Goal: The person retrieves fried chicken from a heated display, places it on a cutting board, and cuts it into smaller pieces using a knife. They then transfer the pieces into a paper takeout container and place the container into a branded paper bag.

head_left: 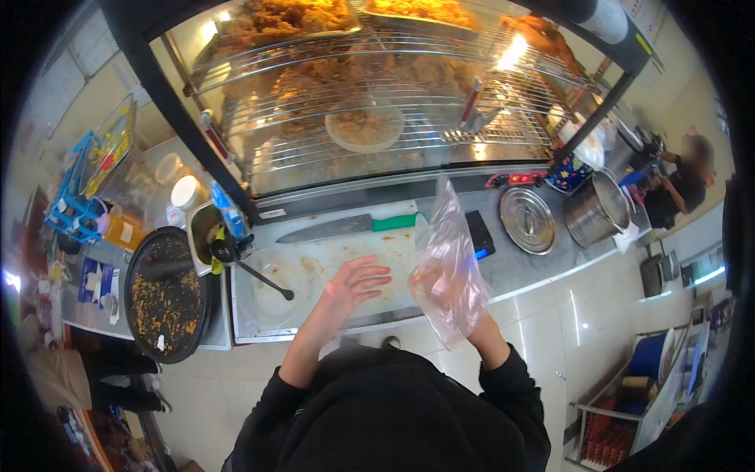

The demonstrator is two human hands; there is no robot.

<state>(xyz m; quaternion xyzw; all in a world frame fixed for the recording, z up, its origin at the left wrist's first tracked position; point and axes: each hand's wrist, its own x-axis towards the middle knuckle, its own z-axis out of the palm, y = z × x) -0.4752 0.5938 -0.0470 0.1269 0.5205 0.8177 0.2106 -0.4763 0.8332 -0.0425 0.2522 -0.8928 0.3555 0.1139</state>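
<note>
My left hand [356,280] hovers bare over the white cutting board [342,307], its fingers apart and holding nothing. A clear plastic bag [451,236] covers my right hand [439,280] down to about the wrist. The bag's creases blur the fingers, so their grip is unclear. Beyond both hands, a large knife [330,230] with a green handle lies along the board's far side. Crumbs and greasy smears mark the board. A black ladle [259,274] rests its handle over the board's left part, near a round translucent lid or dish [277,283].
A heated glass display case [354,183] with fried food on wire racks stands ahead. To the left is a round black tray [168,295] with crumbs. Rightward are a black scale [479,233], a metal lid [527,221] and a steel pot [596,209]. Another person [678,183] stands far right.
</note>
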